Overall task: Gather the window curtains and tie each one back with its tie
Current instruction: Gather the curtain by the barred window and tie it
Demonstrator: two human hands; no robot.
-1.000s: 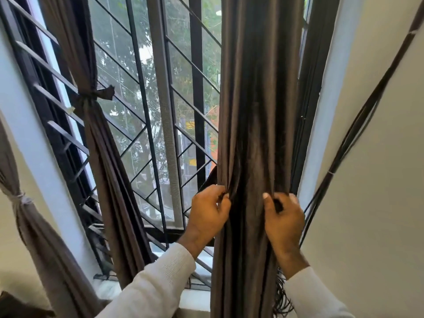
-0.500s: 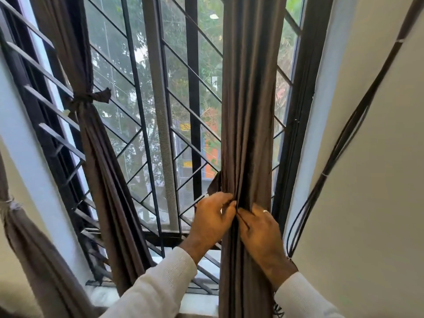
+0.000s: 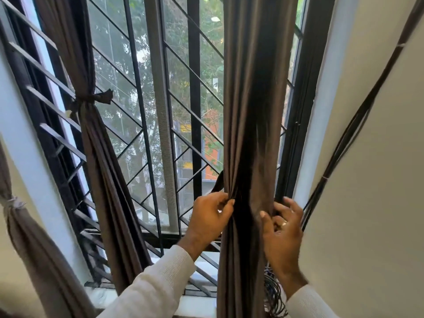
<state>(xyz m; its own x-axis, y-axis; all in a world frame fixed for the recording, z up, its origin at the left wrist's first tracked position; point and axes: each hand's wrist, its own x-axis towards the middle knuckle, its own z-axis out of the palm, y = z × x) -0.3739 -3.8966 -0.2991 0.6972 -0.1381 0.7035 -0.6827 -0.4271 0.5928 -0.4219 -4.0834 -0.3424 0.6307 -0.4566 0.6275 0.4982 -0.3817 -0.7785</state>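
A tied curtain (image 3: 96,143) hangs left. The left hand (image 3: 210,216) pinches the loose curtain (image 3: 250,134) at its left edge; the right hand (image 3: 281,222), earlier beside it, now grips the right edge. No writing readable.

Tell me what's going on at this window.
A person is gathering the right-hand brown curtain in front of the barred window. The left hand pinches its left folds and the right hand grips its right edge. No tie is around it yet. The left curtain is already bound with its tie.
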